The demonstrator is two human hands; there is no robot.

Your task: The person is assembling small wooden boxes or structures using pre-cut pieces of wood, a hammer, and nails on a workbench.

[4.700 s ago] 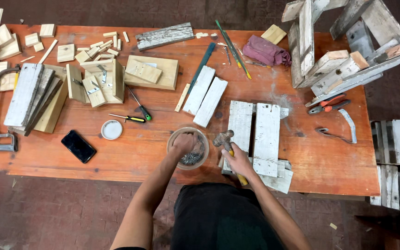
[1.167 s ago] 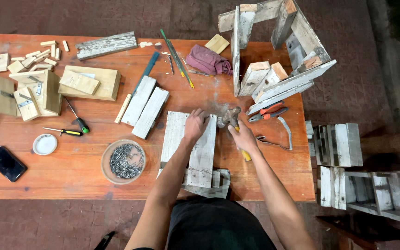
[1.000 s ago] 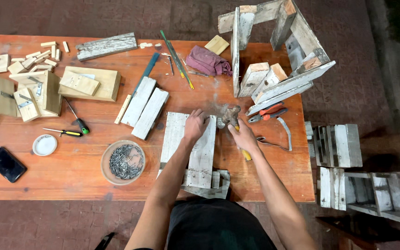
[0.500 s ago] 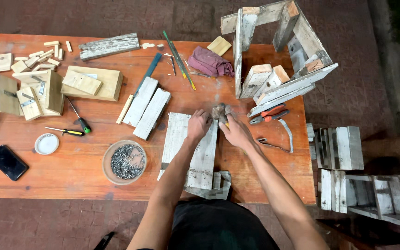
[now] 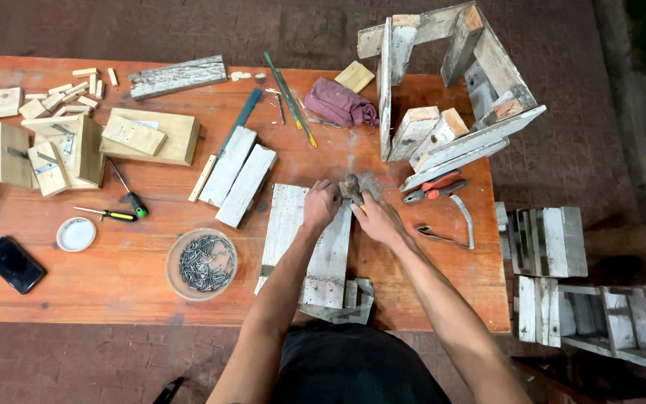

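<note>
Two whitewashed planks [image 5: 315,247] lie side by side on the orange table [image 5: 114,299], in front of me. My left hand [image 5: 320,205] rests on their far end with its fingertips pinched together on a small nail that barely shows. My right hand [image 5: 376,218] grips a hammer. The hammer's dark head [image 5: 351,187] sits just right of the left fingertips, over dusty table. A round bowl of nails [image 5: 201,263] stands left of the planks, a short reach from my left forearm.
Red-handled pliers [image 5: 431,187] and a curved metal tool [image 5: 450,230] lie right of my right hand. A pallet-wood frame [image 5: 450,97] stands at the back right beside a purple cloth [image 5: 342,103]. Screwdrivers [image 5: 110,215], a white lid [image 5: 76,234], a phone [image 5: 13,264] and wood blocks [image 5: 54,146] lie left. Crates [image 5: 555,247] sit on the floor right.
My left hand left the nail bowl and went to the planks' far end. Over the last second my right hand brought the hammer head in close beside the left fingertips.
</note>
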